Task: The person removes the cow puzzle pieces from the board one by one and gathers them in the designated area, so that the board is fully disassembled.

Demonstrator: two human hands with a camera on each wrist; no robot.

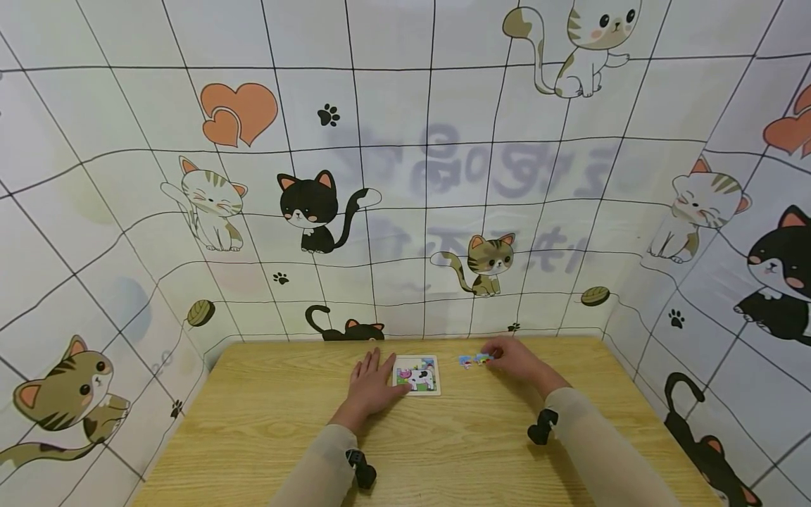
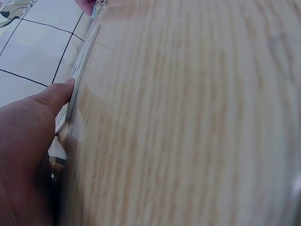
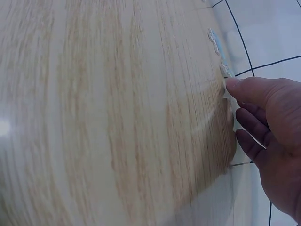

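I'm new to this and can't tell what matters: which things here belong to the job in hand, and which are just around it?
Belongs to the job:
- cow puzzle, touched by the left hand
- small colourful pieces, with the right hand at them
- wooden table underneath

Just around it:
- cat-patterned wall covering
- black wrist-worn devices

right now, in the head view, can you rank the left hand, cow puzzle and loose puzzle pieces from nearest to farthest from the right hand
1. Loose puzzle pieces: just left of the right hand, at its fingertips.
2. Cow puzzle: left of the pieces.
3. Left hand: farthest left, thumb on the puzzle.
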